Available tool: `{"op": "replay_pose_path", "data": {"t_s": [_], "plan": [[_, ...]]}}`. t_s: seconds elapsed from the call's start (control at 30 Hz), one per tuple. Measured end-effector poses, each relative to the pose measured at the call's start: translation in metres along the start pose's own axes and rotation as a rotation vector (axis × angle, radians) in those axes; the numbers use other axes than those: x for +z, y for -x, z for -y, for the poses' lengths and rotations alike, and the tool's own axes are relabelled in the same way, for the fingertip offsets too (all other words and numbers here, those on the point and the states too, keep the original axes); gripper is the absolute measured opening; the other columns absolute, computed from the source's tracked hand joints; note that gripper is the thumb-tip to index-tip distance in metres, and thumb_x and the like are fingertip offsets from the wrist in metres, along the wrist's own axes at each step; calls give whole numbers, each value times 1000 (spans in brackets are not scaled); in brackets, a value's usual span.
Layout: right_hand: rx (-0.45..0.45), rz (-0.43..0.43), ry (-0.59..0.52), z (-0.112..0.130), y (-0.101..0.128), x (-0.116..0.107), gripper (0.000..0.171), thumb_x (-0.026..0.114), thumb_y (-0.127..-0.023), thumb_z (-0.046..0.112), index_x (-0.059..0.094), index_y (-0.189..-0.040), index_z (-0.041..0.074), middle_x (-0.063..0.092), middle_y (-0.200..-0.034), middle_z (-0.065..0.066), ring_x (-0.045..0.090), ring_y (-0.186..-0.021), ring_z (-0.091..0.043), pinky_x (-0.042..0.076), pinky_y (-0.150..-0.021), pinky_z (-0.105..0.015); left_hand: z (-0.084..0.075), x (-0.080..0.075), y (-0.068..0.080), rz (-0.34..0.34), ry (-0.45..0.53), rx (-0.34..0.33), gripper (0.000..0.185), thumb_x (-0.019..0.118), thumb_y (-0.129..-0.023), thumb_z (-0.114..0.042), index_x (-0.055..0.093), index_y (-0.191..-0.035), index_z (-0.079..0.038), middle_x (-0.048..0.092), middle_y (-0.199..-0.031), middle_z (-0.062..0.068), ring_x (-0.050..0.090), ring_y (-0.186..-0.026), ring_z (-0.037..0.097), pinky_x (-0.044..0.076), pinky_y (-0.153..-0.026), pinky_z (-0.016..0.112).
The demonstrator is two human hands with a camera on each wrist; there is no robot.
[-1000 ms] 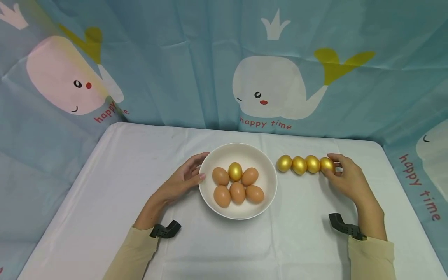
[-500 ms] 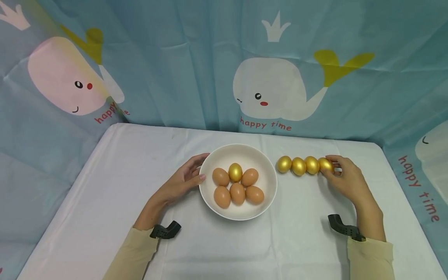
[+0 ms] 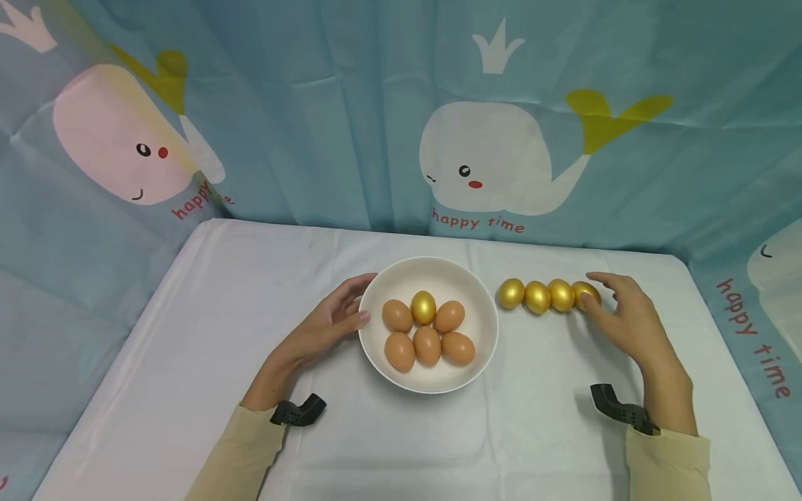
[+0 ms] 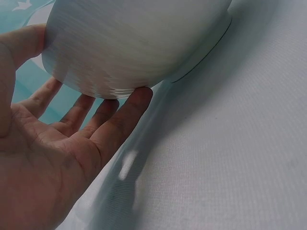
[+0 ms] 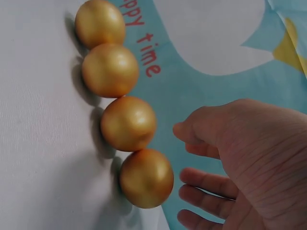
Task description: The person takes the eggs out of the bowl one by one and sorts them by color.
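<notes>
A white bowl [image 3: 438,273] stands mid-table with several brown eggs [image 3: 427,345] and one golden egg [image 3: 423,307] inside. My left hand [image 3: 335,316] rests against the bowl's left wall, and in the left wrist view its straight fingers [image 4: 120,120] touch the bowl [image 4: 139,43]. To the bowl's right, several golden eggs [image 3: 537,297] lie in a touching row. My right hand [image 3: 617,313] hovers just right of the last egg [image 3: 585,291]. In the right wrist view my right hand's fingers [image 5: 201,132] are spread and apart from that egg [image 5: 146,178].
A white cloth covers the table [image 3: 219,334]. A blue curtain printed with whales [image 3: 495,160] hangs close behind and along both sides. Black wrist camera mounts [image 3: 297,412] sit at my sleeves.
My right hand has let go of the rightmost golden egg and its fingers have spread away from it. The left hand, the bowl and the eggs have not moved.
</notes>
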State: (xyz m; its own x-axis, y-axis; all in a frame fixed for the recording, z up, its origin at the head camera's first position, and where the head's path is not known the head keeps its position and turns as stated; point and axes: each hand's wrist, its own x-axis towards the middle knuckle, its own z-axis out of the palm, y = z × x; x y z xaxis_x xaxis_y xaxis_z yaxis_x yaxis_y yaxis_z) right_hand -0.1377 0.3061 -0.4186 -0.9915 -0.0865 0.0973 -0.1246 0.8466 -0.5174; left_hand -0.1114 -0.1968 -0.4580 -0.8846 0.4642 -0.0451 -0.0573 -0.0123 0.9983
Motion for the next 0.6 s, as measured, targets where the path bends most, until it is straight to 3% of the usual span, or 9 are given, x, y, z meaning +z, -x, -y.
{"op": "replay_pose_path", "data": {"t_s": [0.23,0.6], "plan": [[-21,-21,-28,11,1,2,46,63,-106,25,58,-143,-2,50,-147,-38,44,-137,-60,36,-108,-78,0,0,0,3,-6,-3,68,64,-105,-13,32,-165,-19,34,-170,11,43,-156,31,55,-108,26],[-69,-43,-112,63,1,17,43,66,-104,26,63,-140,3,56,-147,-29,52,-135,-51,40,-108,-74,1,-1,1,4,2,8,67,63,-106,-12,32,-165,-20,34,-170,11,44,-155,27,54,-109,25]]}}
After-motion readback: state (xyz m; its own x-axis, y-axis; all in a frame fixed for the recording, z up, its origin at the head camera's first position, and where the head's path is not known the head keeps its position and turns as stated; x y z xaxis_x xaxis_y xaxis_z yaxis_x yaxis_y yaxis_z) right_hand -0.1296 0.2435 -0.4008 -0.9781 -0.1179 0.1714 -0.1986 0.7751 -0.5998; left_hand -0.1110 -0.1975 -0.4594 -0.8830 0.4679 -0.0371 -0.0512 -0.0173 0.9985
